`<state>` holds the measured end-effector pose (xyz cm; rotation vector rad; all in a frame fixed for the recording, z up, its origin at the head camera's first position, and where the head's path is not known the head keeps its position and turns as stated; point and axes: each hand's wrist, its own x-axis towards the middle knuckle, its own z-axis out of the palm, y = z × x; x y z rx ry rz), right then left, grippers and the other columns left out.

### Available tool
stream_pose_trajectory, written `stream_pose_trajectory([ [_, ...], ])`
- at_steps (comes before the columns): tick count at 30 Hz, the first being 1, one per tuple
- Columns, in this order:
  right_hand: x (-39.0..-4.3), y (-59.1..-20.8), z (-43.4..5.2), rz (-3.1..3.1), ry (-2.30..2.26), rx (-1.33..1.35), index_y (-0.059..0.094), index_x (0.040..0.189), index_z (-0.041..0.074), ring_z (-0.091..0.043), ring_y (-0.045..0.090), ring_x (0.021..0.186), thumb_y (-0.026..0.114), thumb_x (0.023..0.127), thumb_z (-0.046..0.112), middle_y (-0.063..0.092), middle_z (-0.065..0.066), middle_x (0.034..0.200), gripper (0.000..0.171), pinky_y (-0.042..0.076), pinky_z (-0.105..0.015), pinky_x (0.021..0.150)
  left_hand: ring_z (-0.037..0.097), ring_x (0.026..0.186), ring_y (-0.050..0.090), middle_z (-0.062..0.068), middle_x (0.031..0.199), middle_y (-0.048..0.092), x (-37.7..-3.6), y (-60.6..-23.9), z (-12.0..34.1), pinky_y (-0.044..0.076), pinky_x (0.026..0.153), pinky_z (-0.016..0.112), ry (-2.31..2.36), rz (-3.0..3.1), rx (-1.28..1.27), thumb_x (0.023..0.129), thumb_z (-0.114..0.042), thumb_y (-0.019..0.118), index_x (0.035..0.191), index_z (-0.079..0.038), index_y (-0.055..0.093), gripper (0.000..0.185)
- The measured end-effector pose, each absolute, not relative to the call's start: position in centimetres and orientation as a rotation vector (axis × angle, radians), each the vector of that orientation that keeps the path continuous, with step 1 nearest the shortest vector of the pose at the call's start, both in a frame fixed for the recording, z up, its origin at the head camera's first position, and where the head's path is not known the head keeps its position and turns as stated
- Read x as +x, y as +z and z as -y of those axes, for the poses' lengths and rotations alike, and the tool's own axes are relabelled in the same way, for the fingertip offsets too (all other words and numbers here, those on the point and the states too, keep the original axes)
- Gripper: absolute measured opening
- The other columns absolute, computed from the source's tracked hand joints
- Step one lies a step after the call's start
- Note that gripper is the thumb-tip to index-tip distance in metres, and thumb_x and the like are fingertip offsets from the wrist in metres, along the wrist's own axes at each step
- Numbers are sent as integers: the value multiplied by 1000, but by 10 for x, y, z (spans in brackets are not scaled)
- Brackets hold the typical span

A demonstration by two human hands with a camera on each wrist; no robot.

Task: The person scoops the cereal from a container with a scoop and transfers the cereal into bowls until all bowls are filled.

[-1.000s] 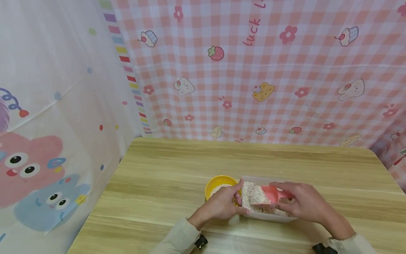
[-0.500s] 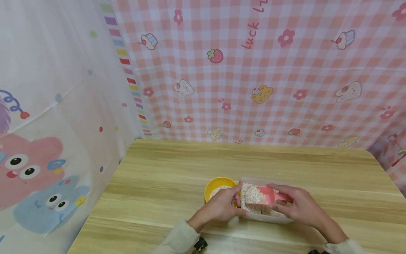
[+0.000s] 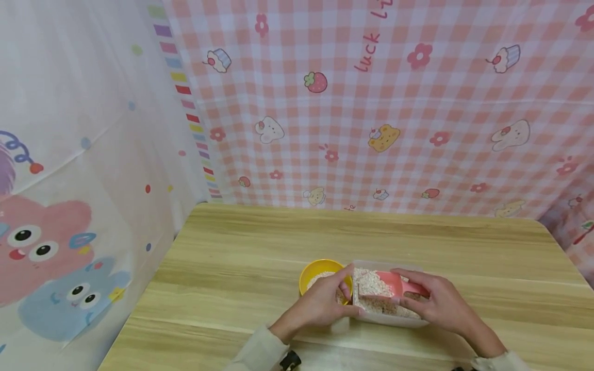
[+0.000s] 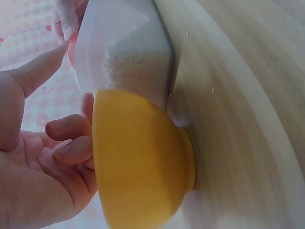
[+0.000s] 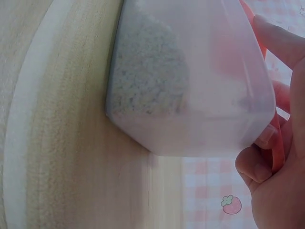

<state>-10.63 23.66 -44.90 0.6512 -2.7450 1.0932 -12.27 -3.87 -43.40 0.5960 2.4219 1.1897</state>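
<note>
A clear plastic container [image 3: 394,317] of pale grain flakes [image 3: 371,304] stands on the wooden table [image 3: 260,247], touching a yellow bowl [image 3: 315,269] on its left. My right hand [image 3: 417,296] grips a pink scoop [image 3: 392,282] heaped with flakes, held over the container. My left hand [image 3: 335,300] holds the bowl's near right side, thumb by the container's wall. In the left wrist view, my fingers [image 4: 71,138] curl round the rim of the bowl [image 4: 143,162] beside the container [image 4: 128,57]. The right wrist view shows the container [image 5: 190,86] from the side, my right hand [image 5: 281,191] behind it.
A pink checked cloth [image 3: 371,103] hangs along the table's far edge. A white cloth with cartoon animals [image 3: 55,206] closes off the left side. The bowl holds some flakes [image 3: 320,278].
The pink scoop has come up out of the flakes with a heap on it and shifted slightly left. My left hand stays on the bowl.
</note>
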Motion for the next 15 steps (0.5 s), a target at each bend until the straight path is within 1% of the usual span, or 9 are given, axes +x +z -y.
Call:
stream_pose_trajectory([
  [3,-106,-450,-237,2731,1112,657,66,128,15,5,41,56,81,82,22,48,17,70,48,37,-20,50,6,59,43,-8,91,58,-123,-433,44,40,56,20,1242,-2421,578,82,-30,82,153,-19,38,84],
  [4,-106,-450,-237,2729,1119,657,66,128,15,5,41,55,81,82,21,48,17,69,48,37,-20,49,5,60,43,-7,92,59,-123,-432,46,40,56,20,1265,-2423,577,83,-30,82,152,-18,41,81],
  [6,-106,-450,-238,2718,1136,661,67,127,15,5,42,56,82,82,19,54,15,74,48,38,-20,49,5,61,43,-5,94,60,-124,-431,51,38,55,20,1318,-2430,573,83,-30,81,148,-16,47,75],
  [8,-106,-450,-238,2711,1147,667,67,127,14,5,42,56,82,81,17,55,14,75,48,38,-20,49,4,63,42,-2,96,61,-125,-431,56,37,55,19,1365,-2440,569,84,-30,81,144,-13,51,69],
  [10,-106,-451,-238,2706,1158,672,66,127,14,5,41,55,82,81,16,52,15,72,49,38,-20,48,5,63,41,1,97,62,-126,-432,62,35,55,19,1398,-2466,567,85,-30,80,140,-12,54,64],
  [15,-106,-451,-238,2700,1148,673,67,127,13,5,38,56,81,80,15,52,14,74,49,37,-20,49,7,66,41,8,105,61,-128,-434,75,35,56,19,1484,-2524,518,87,-28,78,135,-12,58,55],
])
